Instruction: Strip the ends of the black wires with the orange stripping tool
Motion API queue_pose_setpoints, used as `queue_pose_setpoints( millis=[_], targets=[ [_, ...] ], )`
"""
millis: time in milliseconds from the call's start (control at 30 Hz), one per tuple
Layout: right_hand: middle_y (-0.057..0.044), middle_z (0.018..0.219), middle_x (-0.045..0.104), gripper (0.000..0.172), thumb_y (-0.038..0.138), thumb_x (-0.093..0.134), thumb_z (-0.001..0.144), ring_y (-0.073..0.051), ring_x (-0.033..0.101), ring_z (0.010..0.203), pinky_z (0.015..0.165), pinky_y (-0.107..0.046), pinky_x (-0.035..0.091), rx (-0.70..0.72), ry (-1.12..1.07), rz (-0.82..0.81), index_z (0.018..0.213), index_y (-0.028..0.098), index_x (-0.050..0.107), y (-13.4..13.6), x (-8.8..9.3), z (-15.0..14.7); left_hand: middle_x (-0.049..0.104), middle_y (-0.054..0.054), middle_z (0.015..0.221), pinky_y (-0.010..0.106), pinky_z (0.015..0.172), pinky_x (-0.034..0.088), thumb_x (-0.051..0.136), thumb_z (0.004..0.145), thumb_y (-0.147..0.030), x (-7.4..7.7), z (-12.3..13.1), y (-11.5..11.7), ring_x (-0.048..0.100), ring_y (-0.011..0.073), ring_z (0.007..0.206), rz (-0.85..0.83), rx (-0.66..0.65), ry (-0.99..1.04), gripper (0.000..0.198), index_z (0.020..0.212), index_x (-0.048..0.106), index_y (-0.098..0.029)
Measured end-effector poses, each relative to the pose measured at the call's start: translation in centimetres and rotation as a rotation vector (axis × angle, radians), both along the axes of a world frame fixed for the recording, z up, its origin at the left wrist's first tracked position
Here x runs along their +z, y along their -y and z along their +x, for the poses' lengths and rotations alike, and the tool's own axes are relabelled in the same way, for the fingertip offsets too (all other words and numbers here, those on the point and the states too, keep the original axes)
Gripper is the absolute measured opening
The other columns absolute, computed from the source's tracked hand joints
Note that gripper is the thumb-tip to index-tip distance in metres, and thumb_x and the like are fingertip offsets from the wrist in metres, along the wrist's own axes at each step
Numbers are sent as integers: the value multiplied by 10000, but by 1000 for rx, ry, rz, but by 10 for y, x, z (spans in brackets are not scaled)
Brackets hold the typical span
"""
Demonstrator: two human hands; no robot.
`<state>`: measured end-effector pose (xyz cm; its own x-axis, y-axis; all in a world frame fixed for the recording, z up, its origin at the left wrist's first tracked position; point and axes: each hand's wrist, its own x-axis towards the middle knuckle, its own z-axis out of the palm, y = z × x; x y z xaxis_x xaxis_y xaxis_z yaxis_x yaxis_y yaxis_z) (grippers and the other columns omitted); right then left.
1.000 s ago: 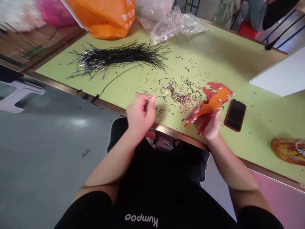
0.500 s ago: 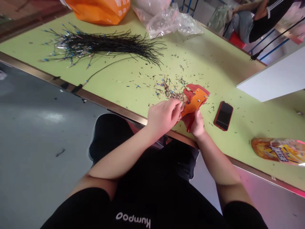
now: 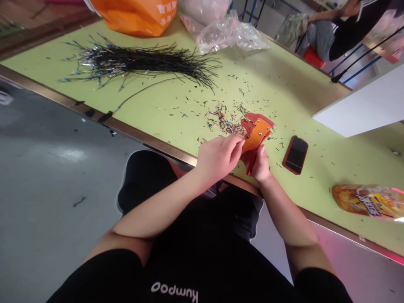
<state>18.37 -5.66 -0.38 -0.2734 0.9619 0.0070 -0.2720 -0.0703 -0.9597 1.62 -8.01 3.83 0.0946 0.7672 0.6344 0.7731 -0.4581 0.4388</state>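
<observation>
My right hand (image 3: 260,163) is wrapped round the handles of an orange and red wire stripper (image 3: 259,131), whose jaws point up and to the left over the table. Close against the tool's left side, my left hand (image 3: 219,155) is closed in a pinch; whatever its fingers hold is hidden. Just beyond the jaws lies a heap of cut wire scraps (image 3: 232,126), dark with some blue bits. A large bundle of black wires (image 3: 148,59) with blue ends lies farther off to the left. One single wire (image 3: 135,90) curves away from it towards the table edge.
On the green table (image 3: 284,84), a phone (image 3: 296,155) lies right of the tool, and a drink bottle (image 3: 368,202) is on its side farther right. An orange bag (image 3: 135,19) and clear plastic bags (image 3: 225,33) stand behind. A white panel (image 3: 362,101) rises at right; a seated person (image 3: 341,31) is beyond.
The wire stripper and my right hand have shifted very slightly left. My left hand stays pinched beside the tool, lying a little lower. The objects on the table keep their places.
</observation>
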Motion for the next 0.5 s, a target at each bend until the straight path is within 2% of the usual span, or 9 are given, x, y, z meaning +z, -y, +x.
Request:
queue_pose_setpoints(
  millis=[200,500],
  targets=[
    [-94,897,747,742,959,536,848,-348,773,996,701,-458,666,100,21,31,1081,275,704,0,1,2,765,8,740,279,599,384,480,1113,-317,-1,-4,-2,697,149,663,-40,10,39,274,991,697,-205],
    [-96,950,772,796,977,642,742,-353,764,1052,717,-464,666,-30,88,-19,1138,288,691,2,2,0,741,12,715,276,581,352,468,1112,-304,-2,-1,1,662,143,631,-14,11,13,285,982,700,-202]
  ],
)
